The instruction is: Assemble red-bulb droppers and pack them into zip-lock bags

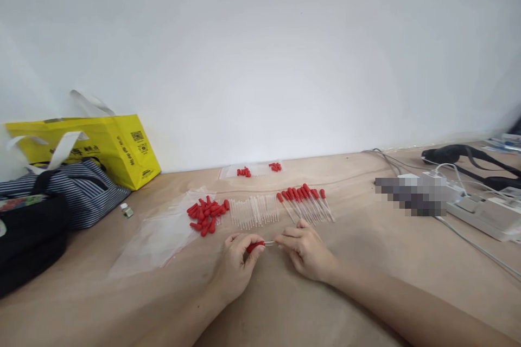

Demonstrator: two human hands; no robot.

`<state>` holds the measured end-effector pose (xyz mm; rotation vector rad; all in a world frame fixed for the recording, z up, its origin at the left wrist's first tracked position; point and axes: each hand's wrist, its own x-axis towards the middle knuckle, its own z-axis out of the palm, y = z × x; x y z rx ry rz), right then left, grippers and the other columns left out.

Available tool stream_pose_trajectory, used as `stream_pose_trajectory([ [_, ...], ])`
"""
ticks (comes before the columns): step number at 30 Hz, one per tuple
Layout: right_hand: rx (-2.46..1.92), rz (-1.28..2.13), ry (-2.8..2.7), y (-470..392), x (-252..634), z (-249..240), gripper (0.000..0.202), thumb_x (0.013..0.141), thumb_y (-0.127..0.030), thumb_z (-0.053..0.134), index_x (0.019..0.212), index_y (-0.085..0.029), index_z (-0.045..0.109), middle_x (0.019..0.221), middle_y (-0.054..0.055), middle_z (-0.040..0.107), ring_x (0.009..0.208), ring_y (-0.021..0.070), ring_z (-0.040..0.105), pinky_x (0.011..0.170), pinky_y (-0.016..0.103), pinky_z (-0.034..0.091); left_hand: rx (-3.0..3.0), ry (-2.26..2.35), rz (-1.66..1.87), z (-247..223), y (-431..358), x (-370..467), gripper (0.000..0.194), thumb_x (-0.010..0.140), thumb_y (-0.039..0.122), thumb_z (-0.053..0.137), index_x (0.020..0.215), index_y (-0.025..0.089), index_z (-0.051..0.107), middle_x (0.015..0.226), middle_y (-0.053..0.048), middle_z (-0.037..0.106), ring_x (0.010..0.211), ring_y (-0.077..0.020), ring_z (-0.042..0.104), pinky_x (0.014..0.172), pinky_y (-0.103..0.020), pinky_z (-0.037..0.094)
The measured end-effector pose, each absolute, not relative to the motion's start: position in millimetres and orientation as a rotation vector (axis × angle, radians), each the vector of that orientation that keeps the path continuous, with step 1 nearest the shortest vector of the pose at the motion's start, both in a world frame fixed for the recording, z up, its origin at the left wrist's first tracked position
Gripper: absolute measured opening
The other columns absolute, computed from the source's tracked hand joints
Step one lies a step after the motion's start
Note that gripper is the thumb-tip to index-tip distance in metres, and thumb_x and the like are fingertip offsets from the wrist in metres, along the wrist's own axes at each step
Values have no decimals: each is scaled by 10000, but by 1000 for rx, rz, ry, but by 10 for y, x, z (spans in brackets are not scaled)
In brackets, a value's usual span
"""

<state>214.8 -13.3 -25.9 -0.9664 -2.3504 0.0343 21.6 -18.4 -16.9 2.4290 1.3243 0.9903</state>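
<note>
My left hand [238, 260] is closed round a red rubber bulb [255, 246] above the table. From the bulb's right end a thin clear glass tube [269, 243] runs to my right hand [307, 252], whose fingers pinch its other part. Just beyond my hands lies a row of bare glass tubes [254, 211]. To their left is a heap of loose red bulbs [207, 214], partly on a clear plastic bag [158, 241]. On the right, several droppers [307, 203] with red bulbs fitted on their tubes lie side by side.
Further back, another clear bag [228, 172] holds small red bulbs [244, 172]. A yellow bag [138, 157], a striped bag [93, 195] and a small bottle [127, 210] stand at left. Cables, a power strip [472, 209] and black headgear [459, 153] lie at right.
</note>
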Motion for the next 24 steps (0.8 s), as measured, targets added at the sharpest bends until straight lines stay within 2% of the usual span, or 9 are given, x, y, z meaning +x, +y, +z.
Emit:
stream_pose_trajectory([
  [6,-865,-14,-2386,-101,2148,-255,235,761,-66,385,857,-172,572,673,4,541,606,107,436,634,269,221,2525,1270,901,-176,-203,226,157,831,245,399,779,202,540,712,19,628,660,-143,561,865,-422,294],
  [20,-796,7,-2446,-89,2133,-272,198,803,-111,382,813,-169,571,674,8,551,606,102,449,641,263,228,2738,1122,790,-125,-216,224,173,838,205,411,737,204,551,659,24,609,651,-135,544,849,-384,243],
  [24,-827,-3,-2458,-97,2113,-228,214,830,-125,363,838,-170,573,701,15,558,624,103,455,629,259,231,2751,1128,814,-122,-186,201,176,852,206,396,786,214,558,683,23,616,670,-136,549,856,-383,222],
])
